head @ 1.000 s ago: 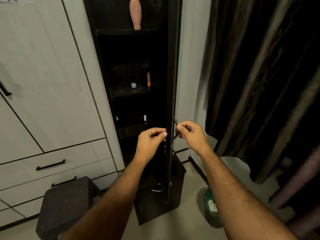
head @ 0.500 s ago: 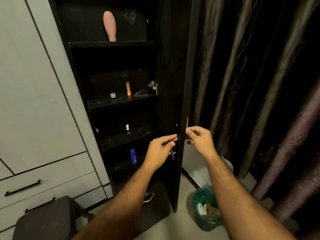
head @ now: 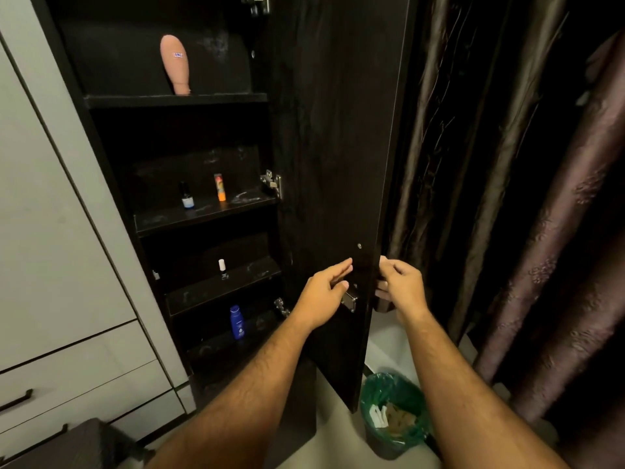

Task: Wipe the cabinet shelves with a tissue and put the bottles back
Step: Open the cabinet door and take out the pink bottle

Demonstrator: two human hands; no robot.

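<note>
two hands meet at the free edge of the open cabinet door (head: 338,164), one on each face. the left hand (head: 324,296) lies against the inner face just above a metal catch (head: 349,300), fingers mostly straight and grasping nothing. the right hand (head: 400,286) is on the outer side, its fingers curled toward the door's edge — whether they really clutch the edge or only touch it i cannot tell, since the door hides the fingertips. no tissue shows in either hand. inside the dark cabinet (head: 111,170) the bottles stand on the shelves: a peach bottle (head: 175,64) upside down on the top shelf (head: 176,100); a small dark bottle (head: 187,195) and an orange tube (head: 220,187) side by side, apart, on the second shelf (head: 203,214); a tiny white-capped bottle (head: 222,269) alone on the third shelf (head: 223,289); a blue bottle (head: 237,322) on the lowest one. the shelves look smudged with pale dust. left of the cabinet stands a grey wardrobe (head: 50,231) with drawers; a bin (head: 392,414) lined with a green bag sits on the floor below the door, and dark curtains (head: 524,198) hang at right.
</note>
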